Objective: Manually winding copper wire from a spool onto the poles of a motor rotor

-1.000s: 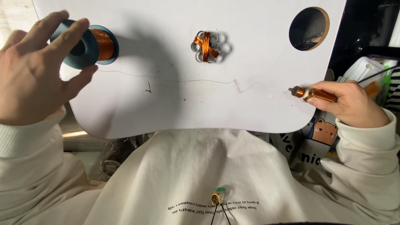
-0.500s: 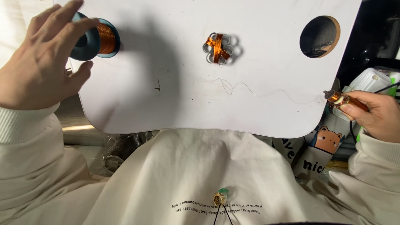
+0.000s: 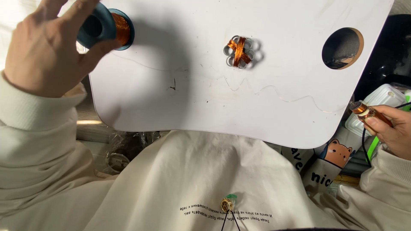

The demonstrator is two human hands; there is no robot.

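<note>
On the white lap board (image 3: pixel 141 102) I see my left hand (image 3: pixel 43 51) gripping the blue spool of copper wire (image 3: pixel 107 29) while my right hand (image 3: pixel 391 130), off the board's far edge, pinches a copper-wound stick (image 3: pixel 364 112); I judge wire is being paid out, needing steady tension next.

A cream, off-white sweatshirt of soft, thick fabric is worn. Both sleeves are long and loose, and each is finished with a ribbed cuff at the wrist, just behind the left hand (image 3: pixel 45 51) and the right hand (image 3: pixel 394 132). Across the chest, lines of small dark print are seen. Both hands are left bare, without gloves or rings.
</note>
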